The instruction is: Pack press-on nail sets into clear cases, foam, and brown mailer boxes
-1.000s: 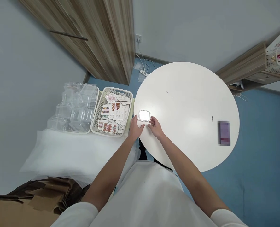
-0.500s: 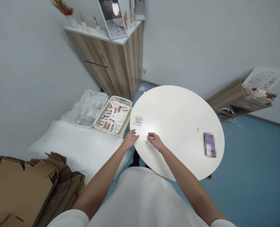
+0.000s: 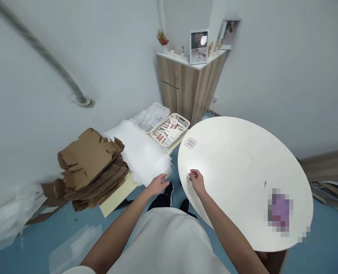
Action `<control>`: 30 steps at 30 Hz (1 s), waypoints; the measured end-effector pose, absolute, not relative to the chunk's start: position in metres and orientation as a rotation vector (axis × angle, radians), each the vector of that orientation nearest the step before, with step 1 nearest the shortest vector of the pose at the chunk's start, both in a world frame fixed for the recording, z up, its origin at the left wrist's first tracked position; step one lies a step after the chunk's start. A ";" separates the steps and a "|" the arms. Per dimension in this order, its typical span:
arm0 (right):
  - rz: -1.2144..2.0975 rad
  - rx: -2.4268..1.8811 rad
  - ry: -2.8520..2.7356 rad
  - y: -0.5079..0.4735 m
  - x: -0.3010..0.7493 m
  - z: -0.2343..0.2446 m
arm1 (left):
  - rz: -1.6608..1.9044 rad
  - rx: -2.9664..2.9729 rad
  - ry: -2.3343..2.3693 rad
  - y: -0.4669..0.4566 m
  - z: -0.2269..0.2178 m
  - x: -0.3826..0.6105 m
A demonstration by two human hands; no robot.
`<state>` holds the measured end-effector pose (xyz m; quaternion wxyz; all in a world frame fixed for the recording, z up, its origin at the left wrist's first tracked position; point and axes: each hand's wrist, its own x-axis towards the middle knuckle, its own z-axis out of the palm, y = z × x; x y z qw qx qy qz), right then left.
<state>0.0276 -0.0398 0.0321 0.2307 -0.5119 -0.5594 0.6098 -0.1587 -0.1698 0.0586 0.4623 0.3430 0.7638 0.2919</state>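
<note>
My left hand (image 3: 158,183) hovers beside the left edge of the round white table (image 3: 237,163), near a stack of white foam sheets (image 3: 144,152). Its fingers are apart and nothing is in them. Over the table's left part is my right hand (image 3: 196,182), fingers loosely bent with a small gap at the tips; I see nothing held. Beyond it on the table lies a small clear plastic case (image 3: 190,143) with pinkish pieces inside, touched by neither hand.
A white basket (image 3: 154,137) of printed cards stands beside a tray of clear plastic boxes (image 3: 152,116). Flattened brown cardboard boxes (image 3: 91,156) are stacked at left. A pixelated purple object (image 3: 280,209) lies on the table's right. A wooden cabinet (image 3: 180,82) stands behind.
My view has swung left, bringing the whole cardboard stack into sight. Both hands remain raised, now farther from the plastic case; the left is more clearly off the table.
</note>
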 end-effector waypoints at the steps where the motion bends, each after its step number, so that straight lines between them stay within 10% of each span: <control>1: 1.703 -1.367 -1.607 -0.039 0.020 0.033 | 0.743 0.837 1.901 -0.175 0.058 -0.162; 30: 1.154 -0.966 -2.778 -0.031 -0.233 0.030 | 0.974 0.646 2.054 -0.155 0.008 -0.308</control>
